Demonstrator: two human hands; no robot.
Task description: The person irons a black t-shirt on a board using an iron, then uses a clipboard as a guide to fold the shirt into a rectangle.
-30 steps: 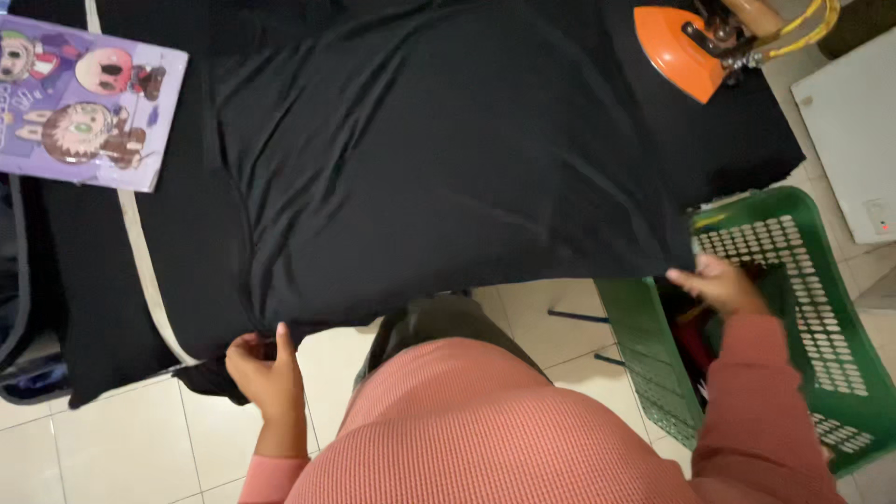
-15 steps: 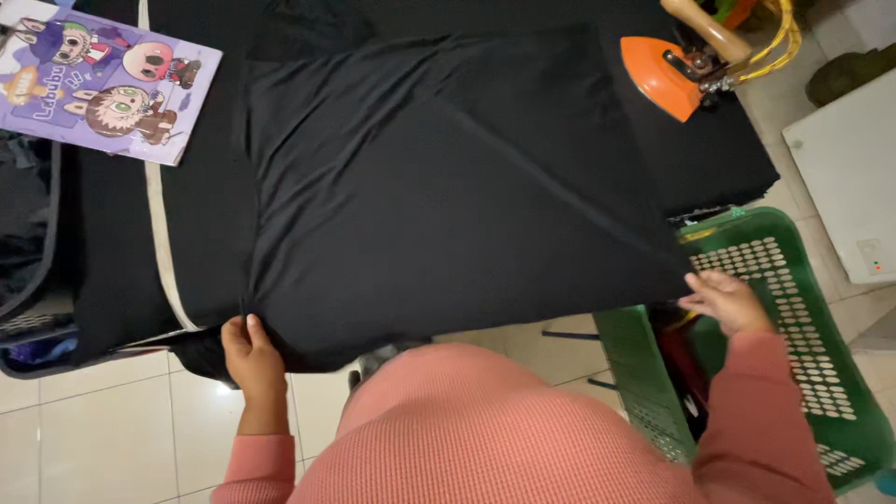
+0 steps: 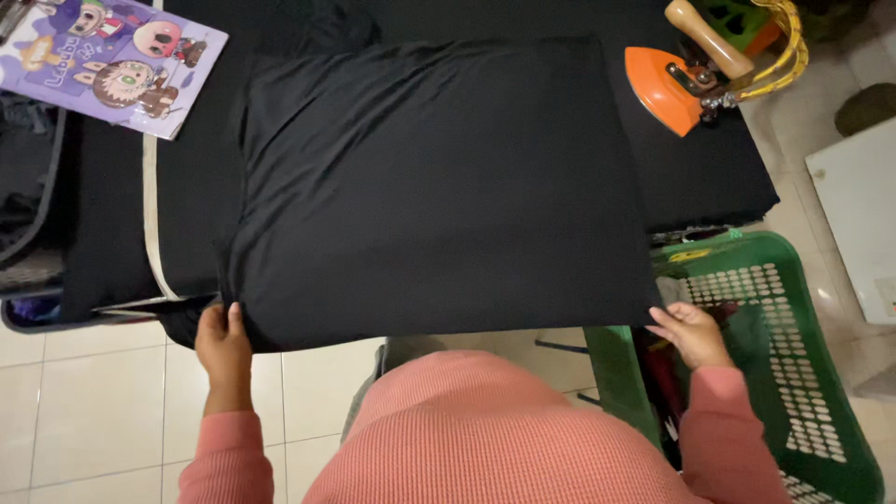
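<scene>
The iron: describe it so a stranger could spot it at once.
Start at the black-covered ironing surface spread with a black garment. Look to its far right corner, above the green basket. There lies the iron, tipped to show its orange soleplate, with a wooden handle and yellow cord, the only bright orange thing there.

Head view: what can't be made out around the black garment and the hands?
- Left hand and right hand: fingertips hidden under the black garment hem.
- Green basket: contents dark, blocked by the right sleeve.
- Orange iron: its yellow cord leaves the top edge.
</scene>
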